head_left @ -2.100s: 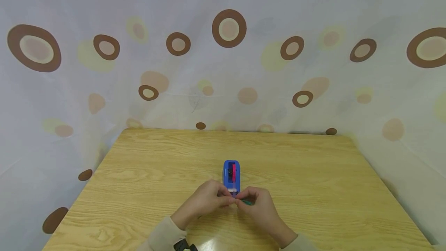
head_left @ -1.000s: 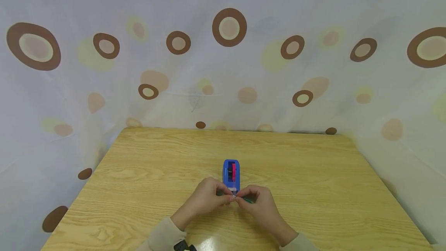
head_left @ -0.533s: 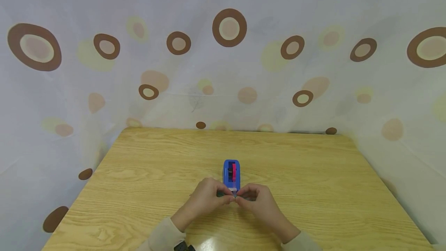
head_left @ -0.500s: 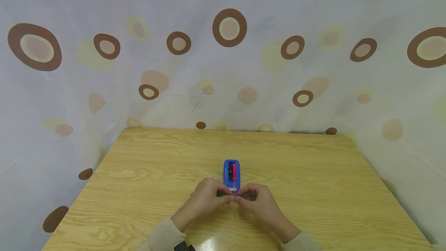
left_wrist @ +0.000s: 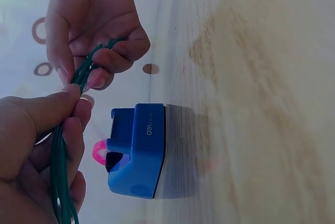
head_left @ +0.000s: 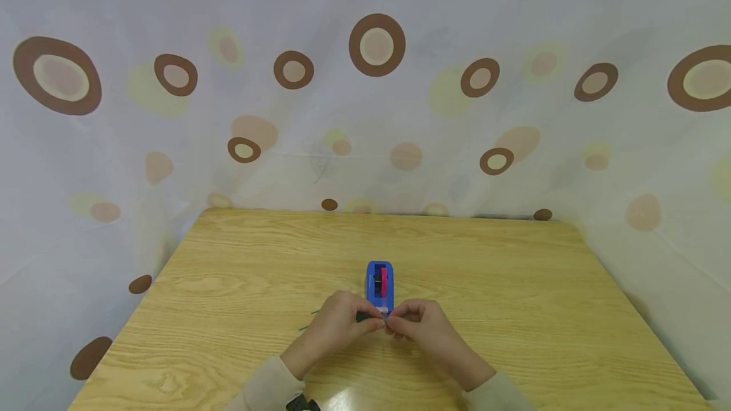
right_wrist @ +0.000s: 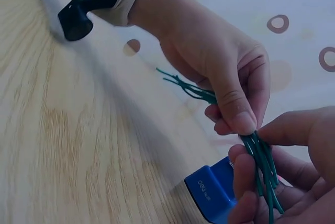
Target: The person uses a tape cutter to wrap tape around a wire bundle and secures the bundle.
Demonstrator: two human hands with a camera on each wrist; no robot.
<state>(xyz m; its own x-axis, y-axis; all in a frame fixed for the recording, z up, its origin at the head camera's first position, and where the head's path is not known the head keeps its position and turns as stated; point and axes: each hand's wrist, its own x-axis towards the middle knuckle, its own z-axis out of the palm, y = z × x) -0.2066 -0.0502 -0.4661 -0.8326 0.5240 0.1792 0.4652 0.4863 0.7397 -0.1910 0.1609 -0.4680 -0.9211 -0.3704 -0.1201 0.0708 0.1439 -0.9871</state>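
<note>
A bundle of thin green strands [left_wrist: 59, 169] runs between both hands. My left hand [head_left: 338, 323] pinches it with thumb and fingers, and loose strand ends [right_wrist: 183, 85] stick out behind that hand. My right hand [head_left: 431, 330] pinches the bundle close beside the left fingertips; its other strand ends [right_wrist: 269, 187] lie over the right fingers. Just beyond the fingertips stands a blue tape dispenser [head_left: 380, 302] with a pink-red roll core [head_left: 384, 281]. Its cutting edge faces the hands. The fingers largely hide the spot where the hands meet.
The wooden table [head_left: 257, 259] carries the dispenser near its middle. A pale curtain [head_left: 428, 189] with brown rings hangs behind the table and along both sides. A black camera [right_wrist: 78, 22] is strapped to the left wrist.
Green strand ends now show to the left of my left hand, while the green by my right fingers has gone from the head view. My right fingers have curled in; the dispenser stays put.
</note>
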